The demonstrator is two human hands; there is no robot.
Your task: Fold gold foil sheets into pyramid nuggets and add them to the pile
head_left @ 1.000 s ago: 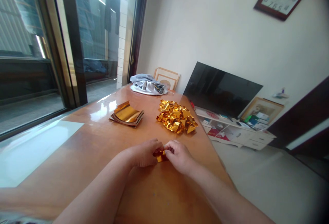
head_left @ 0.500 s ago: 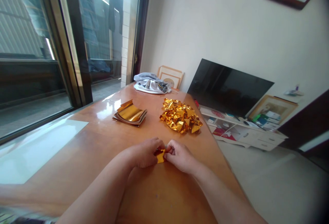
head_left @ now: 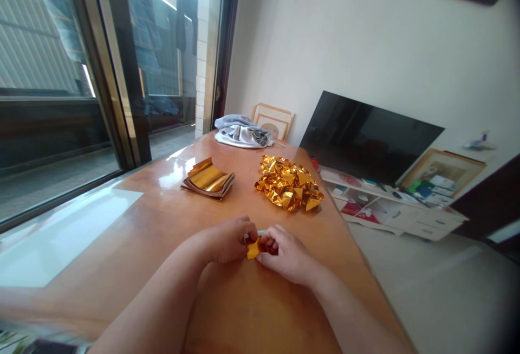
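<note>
Between my two hands is a small folded piece of gold foil paper (head_left: 253, 249), held just above or against the table. My left hand (head_left: 233, 239) is closed on its left side, fingers curled over the top. My right hand (head_left: 284, 250) pinches its right side, with the thumb at the lower edge. A pale strip shows behind the paper between the hands. Farther off to the left lies a stack of gold foil sheets (head_left: 209, 179), its top sheet curling up. To the right sits a heap of folded gold foil pieces (head_left: 289, 183).
The glossy wooden table (head_left: 162, 240) runs away from me, its right edge beyond my right forearm. Folded clothing (head_left: 242, 132) rests at the far end. A glass sliding door stands left; a television (head_left: 369, 137) and a white cabinet (head_left: 422, 219) are at right.
My right hand's fingers have shifted on the foil paper, its thumb moving lower along the edge. The whole view has swung slightly to the left.
</note>
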